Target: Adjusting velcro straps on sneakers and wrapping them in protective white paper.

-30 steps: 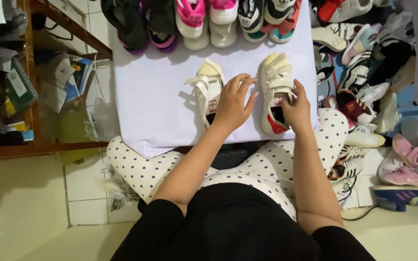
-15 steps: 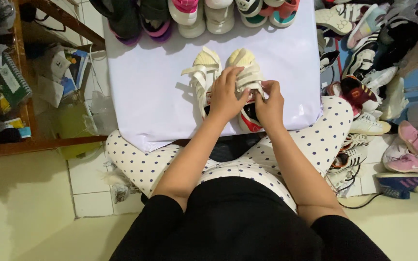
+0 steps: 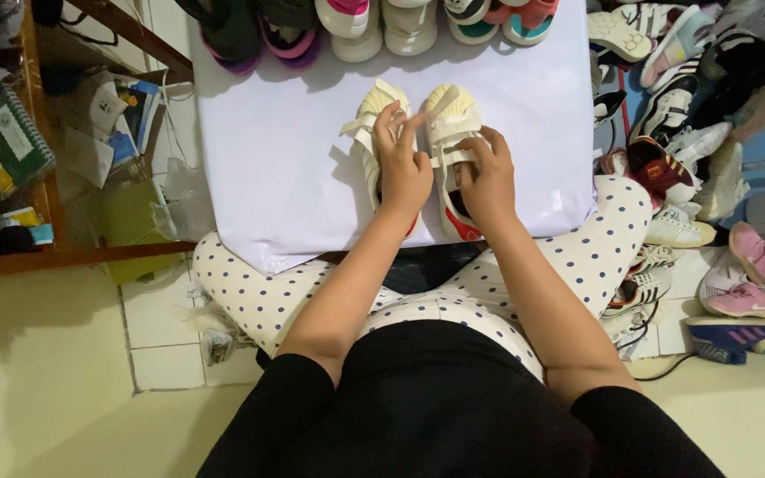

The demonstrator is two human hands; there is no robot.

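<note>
Fingers (image 3: 397, 119) of both hands on cream shoes (image 3: 450, 133), white sheet (image 3: 276, 159) beneath

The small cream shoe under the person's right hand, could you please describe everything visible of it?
The small cream strap shoe lies toe away from the person on the white sheet, close beside its twin cream shoe. It has a ribbed, shell-like toe cap, cream straps across the top and a red patch at the heel; the upper looks like smooth leather or a synthetic. The right hand covers its rear half, fingers on a strap, while the left hand reaches a fingertip to its toe.
</note>
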